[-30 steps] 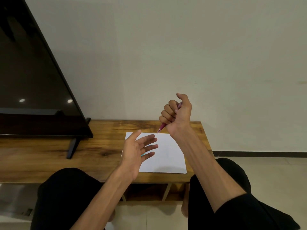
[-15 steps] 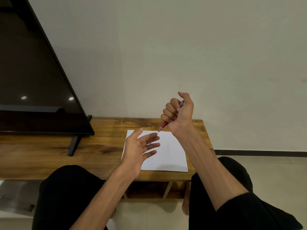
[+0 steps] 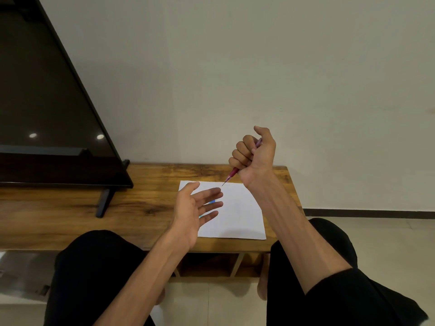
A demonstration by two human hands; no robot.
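Note:
My right hand (image 3: pixel 255 156) is raised above the far edge of the wooden bench and grips a pink pen (image 3: pixel 233 173) in a fist, its tip pointing down and left toward my left fingertips. My left hand (image 3: pixel 194 209) hovers with the palm turned up and fingers straight and spread, over the left part of a white sheet of paper (image 3: pixel 240 212). Something blue (image 3: pixel 211 202) shows between my left fingers; I cannot tell what it is.
The paper lies on a low wooden bench (image 3: pixel 146 198) against a pale wall. A large black TV (image 3: pixel 47 114) on a stand occupies the bench's left half. My knees in black trousers are at the bench's near edge, above a tiled floor.
Both hands stay almost still; the view has shifted slightly and my right fist sits a touch higher in the frame.

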